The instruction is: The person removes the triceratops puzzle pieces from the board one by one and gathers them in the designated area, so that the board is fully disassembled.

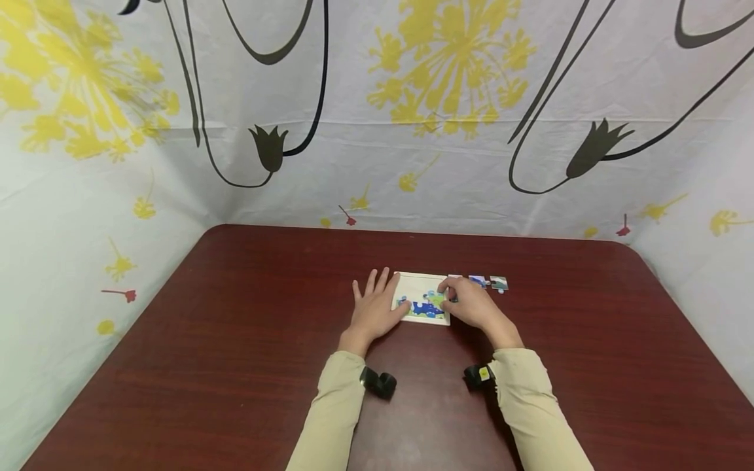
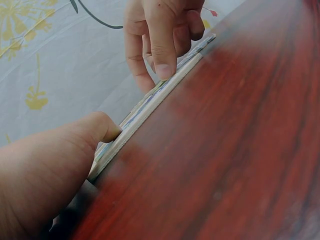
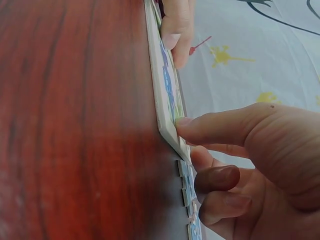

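A small jigsaw puzzle in a pale frame lies on the table, its lower part filled with blue and green pieces. My left hand rests on its left side with fingers spread, the thumb pressing on the picture near the lower left. At the right side, my right hand pinches a green puzzle piece between thumb and forefinger, low against the board. In the right wrist view the right thumb touches the board near its corner, the other fingers curled. The piece is largely hidden there.
Several loose puzzle pieces lie in a row right of the frame, partly behind the right hand. The dark red table reaches back to a patterned cloth. Black wrist cameras sit at both sleeves.
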The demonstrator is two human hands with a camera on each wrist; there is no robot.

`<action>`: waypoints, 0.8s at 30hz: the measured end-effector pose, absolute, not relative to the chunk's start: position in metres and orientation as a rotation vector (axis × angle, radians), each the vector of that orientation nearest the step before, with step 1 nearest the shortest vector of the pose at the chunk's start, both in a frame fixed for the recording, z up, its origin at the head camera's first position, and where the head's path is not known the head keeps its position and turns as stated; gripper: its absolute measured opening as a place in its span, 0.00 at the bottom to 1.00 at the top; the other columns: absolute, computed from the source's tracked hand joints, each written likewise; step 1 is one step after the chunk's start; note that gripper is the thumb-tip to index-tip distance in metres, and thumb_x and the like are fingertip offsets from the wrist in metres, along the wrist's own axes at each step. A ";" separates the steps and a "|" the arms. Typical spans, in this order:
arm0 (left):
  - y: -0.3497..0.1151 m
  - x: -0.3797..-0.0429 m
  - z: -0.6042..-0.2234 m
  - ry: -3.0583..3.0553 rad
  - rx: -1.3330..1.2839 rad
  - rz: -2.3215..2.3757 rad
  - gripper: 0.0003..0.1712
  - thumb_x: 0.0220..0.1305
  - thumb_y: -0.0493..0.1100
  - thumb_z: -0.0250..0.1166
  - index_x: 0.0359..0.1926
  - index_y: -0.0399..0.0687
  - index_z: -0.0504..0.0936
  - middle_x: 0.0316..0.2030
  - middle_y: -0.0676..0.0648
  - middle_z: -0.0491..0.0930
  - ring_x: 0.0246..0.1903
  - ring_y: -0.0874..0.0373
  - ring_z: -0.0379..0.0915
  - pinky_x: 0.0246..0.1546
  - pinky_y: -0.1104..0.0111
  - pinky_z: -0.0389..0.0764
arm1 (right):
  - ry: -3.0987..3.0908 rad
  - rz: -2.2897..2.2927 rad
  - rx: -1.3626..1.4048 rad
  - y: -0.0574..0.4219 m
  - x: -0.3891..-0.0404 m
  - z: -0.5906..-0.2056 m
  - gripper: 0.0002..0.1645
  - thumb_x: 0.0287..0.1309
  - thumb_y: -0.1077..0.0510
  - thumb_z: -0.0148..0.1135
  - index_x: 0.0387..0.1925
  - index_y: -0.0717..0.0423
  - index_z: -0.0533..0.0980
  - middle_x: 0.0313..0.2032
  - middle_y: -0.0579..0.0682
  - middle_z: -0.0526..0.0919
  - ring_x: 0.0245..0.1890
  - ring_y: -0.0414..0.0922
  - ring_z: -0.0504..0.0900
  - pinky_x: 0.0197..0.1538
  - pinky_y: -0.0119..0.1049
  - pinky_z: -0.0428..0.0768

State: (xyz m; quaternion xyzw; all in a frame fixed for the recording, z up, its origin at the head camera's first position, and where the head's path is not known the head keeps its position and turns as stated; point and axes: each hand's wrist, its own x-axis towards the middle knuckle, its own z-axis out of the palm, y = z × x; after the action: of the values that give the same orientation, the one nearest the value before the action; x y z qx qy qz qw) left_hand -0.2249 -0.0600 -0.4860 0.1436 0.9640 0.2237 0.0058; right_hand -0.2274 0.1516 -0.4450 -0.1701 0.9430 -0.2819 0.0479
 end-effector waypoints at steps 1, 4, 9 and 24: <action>-0.060 -0.225 -0.486 3.016 0.448 0.702 0.41 0.63 0.63 0.49 0.72 0.54 0.52 0.72 0.47 0.45 0.70 0.49 0.31 0.62 0.42 0.29 | 2.871 -0.865 -0.517 0.152 -0.227 -0.445 0.14 0.54 0.64 0.61 0.43 0.64 0.77 0.29 0.51 0.74 0.24 0.45 0.70 0.30 0.41 0.70; -0.060 -0.225 -0.486 3.021 0.447 0.699 0.41 0.63 0.62 0.50 0.72 0.54 0.52 0.71 0.47 0.45 0.70 0.49 0.31 0.62 0.42 0.29 | 2.870 -0.869 -0.520 0.152 -0.228 -0.445 0.13 0.54 0.64 0.61 0.43 0.64 0.76 0.29 0.51 0.74 0.24 0.44 0.69 0.30 0.41 0.70; -0.060 -0.225 -0.486 3.021 0.445 0.703 0.41 0.63 0.63 0.50 0.73 0.54 0.51 0.72 0.47 0.44 0.70 0.49 0.30 0.62 0.43 0.28 | 2.872 -0.869 -0.529 0.152 -0.227 -0.444 0.12 0.55 0.64 0.62 0.42 0.63 0.76 0.30 0.52 0.74 0.26 0.45 0.71 0.31 0.42 0.72; -0.060 -0.225 -0.487 3.025 0.439 0.707 0.41 0.63 0.63 0.50 0.72 0.54 0.52 0.72 0.48 0.45 0.70 0.50 0.31 0.62 0.43 0.29 | 2.905 -0.852 -0.559 0.156 -0.224 -0.443 0.14 0.56 0.59 0.63 0.43 0.61 0.75 0.36 0.54 0.74 0.35 0.49 0.76 0.37 0.46 0.75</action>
State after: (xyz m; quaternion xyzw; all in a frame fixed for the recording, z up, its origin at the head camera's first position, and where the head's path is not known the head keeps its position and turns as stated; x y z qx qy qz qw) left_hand -0.2253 -0.0599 -0.4873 0.1400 0.9642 0.2252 0.0019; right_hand -0.2244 0.1556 -0.4426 -0.1816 0.9431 -0.2766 0.0318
